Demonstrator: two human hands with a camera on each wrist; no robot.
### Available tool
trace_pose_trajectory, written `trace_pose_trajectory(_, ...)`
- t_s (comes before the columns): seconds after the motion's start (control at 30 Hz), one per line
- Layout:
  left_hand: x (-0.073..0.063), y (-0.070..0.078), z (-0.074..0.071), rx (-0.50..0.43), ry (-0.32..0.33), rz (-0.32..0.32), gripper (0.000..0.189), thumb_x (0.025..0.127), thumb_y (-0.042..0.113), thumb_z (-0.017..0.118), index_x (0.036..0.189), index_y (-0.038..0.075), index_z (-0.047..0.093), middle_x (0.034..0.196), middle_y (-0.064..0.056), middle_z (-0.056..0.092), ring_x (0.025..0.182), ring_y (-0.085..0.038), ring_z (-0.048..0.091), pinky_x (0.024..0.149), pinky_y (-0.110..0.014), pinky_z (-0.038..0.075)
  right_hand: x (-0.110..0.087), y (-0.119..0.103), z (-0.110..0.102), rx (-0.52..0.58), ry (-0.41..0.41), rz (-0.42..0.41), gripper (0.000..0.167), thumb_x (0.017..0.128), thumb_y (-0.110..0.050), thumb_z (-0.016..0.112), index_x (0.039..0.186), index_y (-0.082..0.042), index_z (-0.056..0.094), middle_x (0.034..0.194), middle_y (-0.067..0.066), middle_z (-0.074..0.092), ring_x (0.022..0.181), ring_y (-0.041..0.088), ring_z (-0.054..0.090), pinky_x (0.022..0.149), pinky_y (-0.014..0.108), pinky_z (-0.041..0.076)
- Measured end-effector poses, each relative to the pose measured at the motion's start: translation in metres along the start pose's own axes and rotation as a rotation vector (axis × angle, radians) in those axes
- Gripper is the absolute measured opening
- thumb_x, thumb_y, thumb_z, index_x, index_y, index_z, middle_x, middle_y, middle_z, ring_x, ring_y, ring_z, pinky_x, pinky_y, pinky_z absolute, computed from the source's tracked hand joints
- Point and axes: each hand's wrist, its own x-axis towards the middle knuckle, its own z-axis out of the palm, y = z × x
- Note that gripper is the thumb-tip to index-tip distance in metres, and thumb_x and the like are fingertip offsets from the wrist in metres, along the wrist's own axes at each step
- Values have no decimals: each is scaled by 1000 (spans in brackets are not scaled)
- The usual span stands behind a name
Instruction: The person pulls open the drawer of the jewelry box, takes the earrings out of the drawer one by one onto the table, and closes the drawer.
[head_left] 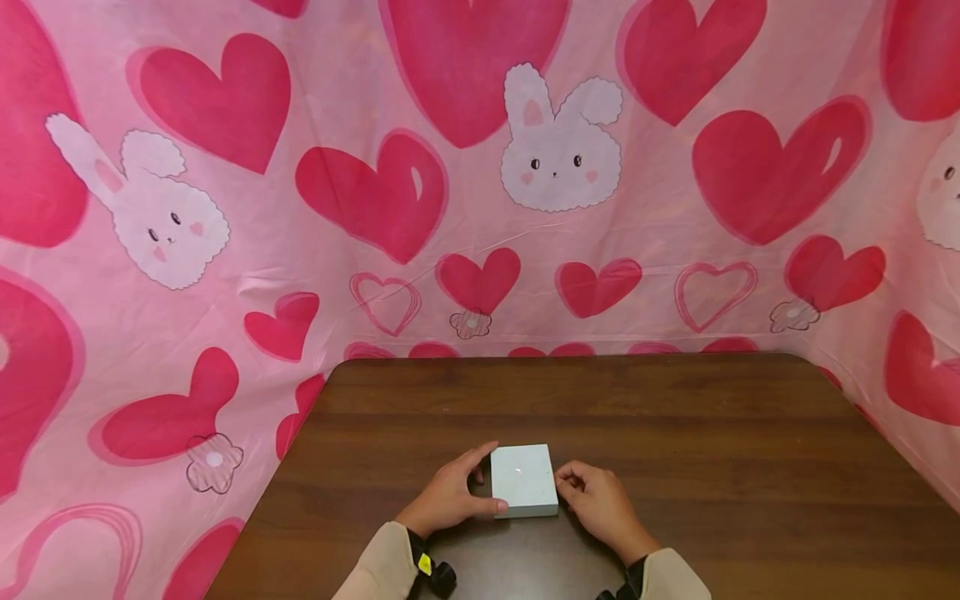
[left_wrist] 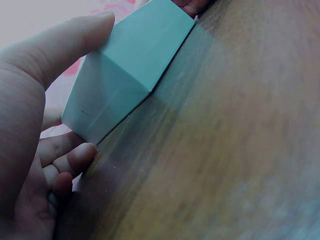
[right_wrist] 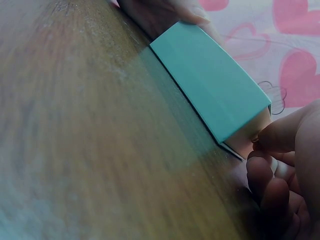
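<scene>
A small, square, pale mint-green box (head_left: 523, 479) lies flat on the table between both hands. My left hand (head_left: 448, 496) holds it from the left, the thumb (left_wrist: 75, 45) at its near edge and a finger reaching to the far left corner. At the right side, my right hand (head_left: 600, 504) has its fingers curled, thumb and forefinger pinched together against the box. The right wrist view shows a paler end face (right_wrist: 245, 132) set inside the green sleeve (right_wrist: 210, 80). A tiny tab there sits between the fingertips, mostly hidden.
The brown wooden table (head_left: 675, 433) extends around the box. Behind and beside it hangs a pink cloth (head_left: 465, 217) with red hearts and white rabbits. Dark wrist straps (head_left: 422, 560) sit at the beige cuffs.
</scene>
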Motion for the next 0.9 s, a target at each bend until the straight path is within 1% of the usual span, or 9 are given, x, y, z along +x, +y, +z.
trace_pose_trajectory(0.17, 0, 0, 0, -1, -4, -5, 93, 73, 56, 79, 151, 29, 37, 107, 7, 53, 95, -15, 50, 74, -36, 42, 0, 1, 1, -11, 8, 6, 13, 88, -12, 71, 79, -21, 67, 63, -11, 56, 52, 6, 53, 51, 25, 42)
trace_pose_trajectory(0.37, 0, 1, 0, -3, -8, -15, 93, 73, 55, 80, 151, 29, 37, 109, 7, 53, 97, -15, 49, 76, -36, 42, 0, 0, 0, -6, -7, 17, 12, 89, -13, 70, 80, -21, 68, 64, -11, 57, 52, 7, 54, 52, 26, 43)
trace_pose_trajectory(0.7, -1, 0, -1, -3, -16, -15, 92, 74, 55, 79, 151, 29, 36, 106, 7, 53, 97, -15, 49, 76, -37, 42, 0, 1, 1, -9, -15, 37, 11, 89, -13, 70, 81, -20, 68, 64, -10, 57, 52, 8, 54, 53, 26, 43)
trace_pose_trajectory(0.9, 1, 2, -2, 13, -5, 6, 93, 73, 56, 79, 151, 27, 37, 103, 7, 53, 95, -14, 50, 76, -36, 42, 2, 0, -1, -19, -14, 29, 12, 89, -11, 70, 81, -20, 68, 64, -10, 57, 52, 8, 54, 53, 27, 43)
